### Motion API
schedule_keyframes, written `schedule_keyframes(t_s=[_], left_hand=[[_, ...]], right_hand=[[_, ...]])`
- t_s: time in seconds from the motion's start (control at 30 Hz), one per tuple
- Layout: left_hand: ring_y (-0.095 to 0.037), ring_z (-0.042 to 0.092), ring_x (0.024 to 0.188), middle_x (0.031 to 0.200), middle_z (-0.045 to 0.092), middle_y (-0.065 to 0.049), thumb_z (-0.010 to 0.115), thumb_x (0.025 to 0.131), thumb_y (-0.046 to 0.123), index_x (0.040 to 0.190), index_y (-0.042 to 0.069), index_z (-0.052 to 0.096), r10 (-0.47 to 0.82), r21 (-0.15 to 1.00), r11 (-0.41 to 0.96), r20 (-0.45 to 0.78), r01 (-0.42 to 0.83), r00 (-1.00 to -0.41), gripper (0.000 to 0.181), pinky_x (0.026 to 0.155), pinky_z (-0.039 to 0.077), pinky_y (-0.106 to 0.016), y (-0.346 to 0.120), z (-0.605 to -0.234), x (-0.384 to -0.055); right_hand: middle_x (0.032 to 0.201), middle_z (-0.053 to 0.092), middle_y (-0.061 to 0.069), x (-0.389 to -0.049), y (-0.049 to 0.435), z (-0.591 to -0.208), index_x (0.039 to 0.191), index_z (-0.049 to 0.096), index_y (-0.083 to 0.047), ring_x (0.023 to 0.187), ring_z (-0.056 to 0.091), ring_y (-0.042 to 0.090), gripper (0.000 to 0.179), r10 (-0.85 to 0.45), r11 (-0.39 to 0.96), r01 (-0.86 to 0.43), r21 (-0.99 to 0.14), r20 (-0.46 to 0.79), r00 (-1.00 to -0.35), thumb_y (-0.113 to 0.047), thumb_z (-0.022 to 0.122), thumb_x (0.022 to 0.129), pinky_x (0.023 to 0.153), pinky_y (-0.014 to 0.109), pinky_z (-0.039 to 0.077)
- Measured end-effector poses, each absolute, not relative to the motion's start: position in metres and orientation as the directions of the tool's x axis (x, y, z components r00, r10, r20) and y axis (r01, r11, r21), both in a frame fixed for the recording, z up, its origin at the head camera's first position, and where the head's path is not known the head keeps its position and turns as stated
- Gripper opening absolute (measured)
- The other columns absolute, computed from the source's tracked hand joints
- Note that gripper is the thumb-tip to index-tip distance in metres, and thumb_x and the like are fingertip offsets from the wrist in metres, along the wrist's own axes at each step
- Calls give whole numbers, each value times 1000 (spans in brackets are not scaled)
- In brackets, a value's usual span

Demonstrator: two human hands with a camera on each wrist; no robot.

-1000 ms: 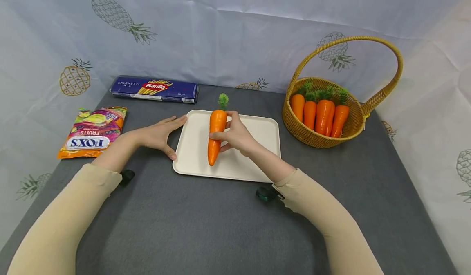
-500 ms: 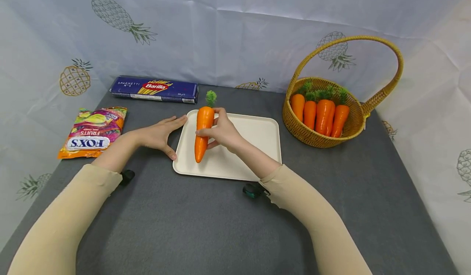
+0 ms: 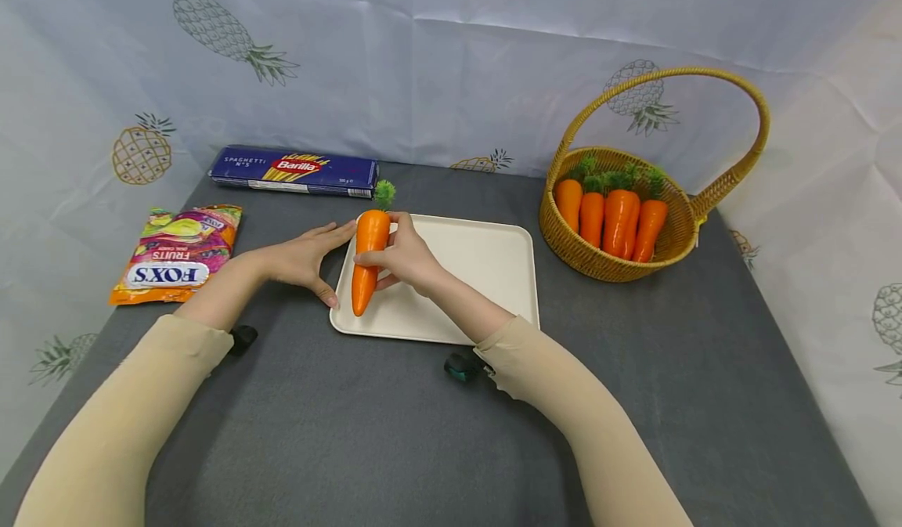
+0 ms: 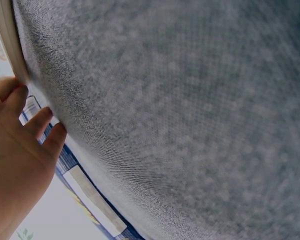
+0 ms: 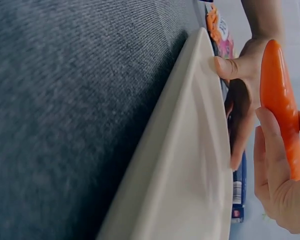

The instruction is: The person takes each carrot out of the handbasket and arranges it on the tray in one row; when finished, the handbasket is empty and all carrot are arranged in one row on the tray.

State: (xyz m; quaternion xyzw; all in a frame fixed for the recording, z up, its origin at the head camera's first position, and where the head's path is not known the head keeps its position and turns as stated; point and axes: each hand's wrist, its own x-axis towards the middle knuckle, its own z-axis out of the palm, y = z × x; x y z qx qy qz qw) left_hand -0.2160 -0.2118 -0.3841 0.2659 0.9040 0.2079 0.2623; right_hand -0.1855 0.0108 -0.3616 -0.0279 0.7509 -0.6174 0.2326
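My right hand (image 3: 409, 259) holds an orange carrot (image 3: 370, 247) with a green tuft, thumb on one side and fingers on the other. The carrot hangs over the left part of a cream rectangular tray (image 3: 479, 276), its tip pointing toward me. In the right wrist view the carrot (image 5: 280, 95) stands apart from the tray (image 5: 182, 165). My left hand (image 3: 303, 259) rests at the tray's left edge with fingers and thumb spread, touching the rim. Its fingers also show at the tray edge in the left wrist view, beside the pale rim (image 4: 10, 45).
A wicker basket (image 3: 599, 265) with a tall handle holds several carrots (image 3: 622, 221) at the right. Behind the tray lies a blue spaghetti box (image 3: 296, 173). A colourful Fox's candy bag (image 3: 179, 253) sits left of my left hand. Pineapple-print cloth (image 3: 451, 65) closes off the back.
My right hand has carried the carrot leftward across the tray, from near its middle-left toward the left edge. The left hand has stayed in place at the rim.
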Motion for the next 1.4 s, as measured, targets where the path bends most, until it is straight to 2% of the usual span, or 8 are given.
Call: schedule_keyframes(t_s=[0.17,0.33,0.53,0.67,1.13,1.4], left_hand=[[-48,-3,153,169,0,-11,88,63,53,160,12,4,595,518,769,-365,375,-717,135,117,5,-75,-212,-385,-216],[-49,-3,153,169,1,-12,88,63,54,160,11,6,601,520,764,-356,382,-716,134,117,4,-75,-212,-384,-216],[-50,-1,152,169,2,-12,88,63,53,160,11,8,609,521,757,-342,395,-715,133,117,5,-74,-213,-385,-216],[-50,-1,152,169,2,-12,87,63,54,160,12,7,605,518,761,-348,391,-716,133,117,6,-75,-213,-386,-216],[-48,-3,153,169,1,-12,88,63,53,160,13,5,592,521,769,-364,369,-719,134,117,5,-74,-213,-385,-216],[-49,-3,153,169,1,-12,88,63,53,160,13,6,596,529,763,-357,370,-719,134,117,5,-74,-212,-384,-216]], right_hand=[[118,60,21,-189,5,-368,151,20,-13,77,69,23,90,-307,252,249,-935,-322,-896,-13,78,83,63,45,62],[118,60,23,-192,0,-375,150,22,-11,71,68,22,89,-280,331,228,-916,-326,-903,-15,79,82,56,35,61],[123,60,21,-194,-5,-380,149,25,-9,84,65,21,88,-261,425,177,-888,-307,-915,-19,79,81,55,28,58],[123,59,20,-195,-7,-383,149,25,-9,85,66,22,88,-247,438,189,-879,-320,-915,-20,79,82,55,30,59],[119,58,22,-199,-11,-386,149,22,-7,67,67,22,88,-224,432,217,-876,-337,-914,-19,78,83,51,35,60],[122,56,23,-199,-14,-386,149,23,-6,63,67,22,87,-221,450,214,-867,-340,-914,-17,78,83,51,34,60]])
